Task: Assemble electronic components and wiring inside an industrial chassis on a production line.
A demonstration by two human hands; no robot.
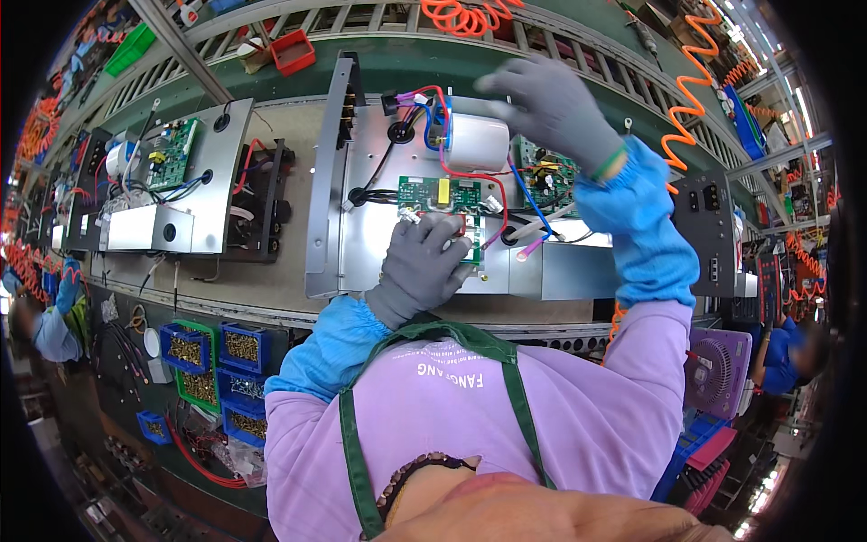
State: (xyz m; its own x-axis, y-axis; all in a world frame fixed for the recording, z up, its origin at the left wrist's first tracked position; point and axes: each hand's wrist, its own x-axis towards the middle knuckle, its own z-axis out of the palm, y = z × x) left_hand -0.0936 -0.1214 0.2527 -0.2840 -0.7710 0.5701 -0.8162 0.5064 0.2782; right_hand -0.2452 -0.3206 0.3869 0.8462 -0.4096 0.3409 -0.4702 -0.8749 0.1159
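In the head view, my left hand (423, 264), in a grey glove, lies over the lower part of a green circuit board (424, 191) with its fingers apart on it. The board sits in a silver metal chassis (370, 244). My right hand (555, 107), also gloved, is raised at the right of a large white cylinder (480, 143), fingers stretched leftward and apart, holding nothing I can see. A red wire (499, 194) loops from the cylinder to the board. Nearby, a blue wire (526, 190) ends in a pink sleeve. A second green board (546, 185) lies partly under my right forearm.
A similar open chassis (230, 172) stands left; a dark panel (709, 230) stands right. Blue bins (244, 348) of small brass-coloured parts sit lower left. An orange coiled hose (688, 99) hangs right. A red bin (293, 52) is at the back. People work at both sides.
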